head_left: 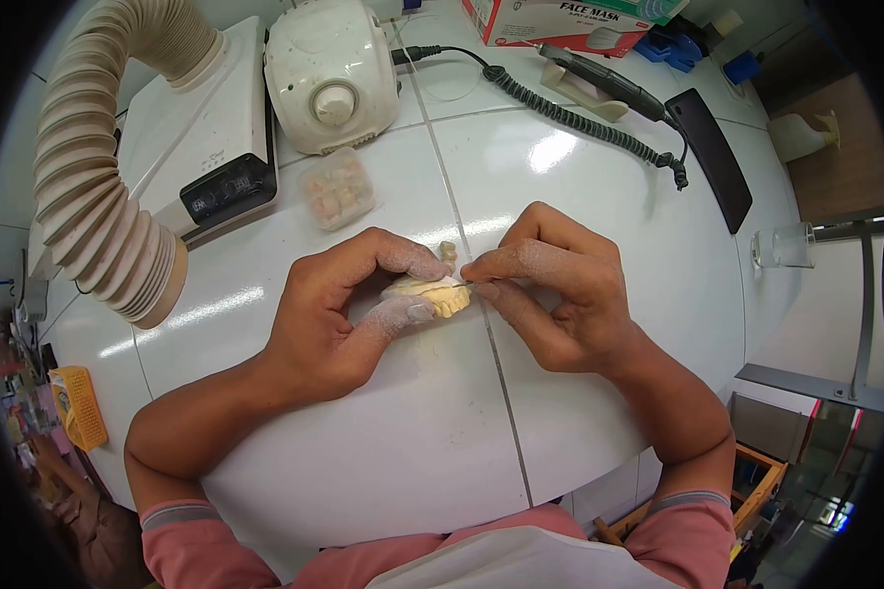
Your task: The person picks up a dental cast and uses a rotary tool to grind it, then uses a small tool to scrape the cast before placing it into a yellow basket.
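My left hand [336, 309], dusted with white powder, grips a yellow dental cast [450, 301] between thumb and fingers, a little above the white table. The cast's row of teeth faces the near right. My right hand [565, 294] is closed in a pinch at the cast's right end, its powdery fingertips by the teeth. Something thin and dark seems to show at that pinch, too small to name. Just beyond the cast is a small tooth-coloured piece [448, 252], partly hidden behind the fingers.
Behind my left hand are a clear box of small pieces [337, 188], a white control unit with a knob [332, 83] and a ribbed suction hose [79, 196]. A handpiece [609, 83] rests on its stand, near a dark phone-like slab [712, 157] and a glass [784, 245].
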Motion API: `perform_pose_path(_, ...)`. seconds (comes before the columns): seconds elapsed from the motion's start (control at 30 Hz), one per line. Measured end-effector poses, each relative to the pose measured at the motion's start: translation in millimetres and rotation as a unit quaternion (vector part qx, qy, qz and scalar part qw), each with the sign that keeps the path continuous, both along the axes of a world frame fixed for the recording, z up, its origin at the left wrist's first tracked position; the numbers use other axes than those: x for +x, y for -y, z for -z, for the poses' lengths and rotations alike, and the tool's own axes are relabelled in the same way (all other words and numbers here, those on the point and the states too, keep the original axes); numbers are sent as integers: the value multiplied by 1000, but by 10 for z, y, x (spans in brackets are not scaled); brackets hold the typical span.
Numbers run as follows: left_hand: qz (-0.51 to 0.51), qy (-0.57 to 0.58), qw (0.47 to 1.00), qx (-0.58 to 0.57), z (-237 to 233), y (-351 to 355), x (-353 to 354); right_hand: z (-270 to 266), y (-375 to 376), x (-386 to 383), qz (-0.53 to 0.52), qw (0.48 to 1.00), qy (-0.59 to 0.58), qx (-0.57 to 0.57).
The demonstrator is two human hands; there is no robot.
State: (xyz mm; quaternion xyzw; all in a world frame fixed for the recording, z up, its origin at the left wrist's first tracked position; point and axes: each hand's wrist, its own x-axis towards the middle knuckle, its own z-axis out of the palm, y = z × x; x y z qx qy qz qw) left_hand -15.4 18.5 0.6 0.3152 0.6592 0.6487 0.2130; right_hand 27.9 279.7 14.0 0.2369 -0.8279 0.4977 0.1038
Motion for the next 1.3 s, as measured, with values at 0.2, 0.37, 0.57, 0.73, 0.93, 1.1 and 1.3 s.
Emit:
perform_pose_path(0.2, -4, 5, 1000, 2, -16, -9, 12, -17, -8, 1, -5, 1000, 16, 6)
perform_pose_path(0.37, -5, 0, 1000, 5, -22, -20, 11, -18, -12, 1, -9, 1000, 29, 4)
perform_pose_path(0.57, -2, -6, 1000, -2, -21, -20, 11, -12, -24, 2, -12, 1000, 22, 9)
perform_pose_path(0.73, -2, -20, 1000, -8, -27, -16, 3, -18, -19, 8, -10, 1000, 23, 5)
perform_pose_path(0.93, -8, -21, 1000, -7, -14, -15, 8, -19, -19, 6, -10, 1000, 22, 4)
perform_pose_path(1.1, -4, -41, 999, 12, 24, -24, 2, -14, -30, -9, 1, 1000, 13, 8)
perform_pose_path(1.3, -9, -37, 999, 11, 9, -32, 8, -7, -15, -6, -8, 1000, 13, 1)
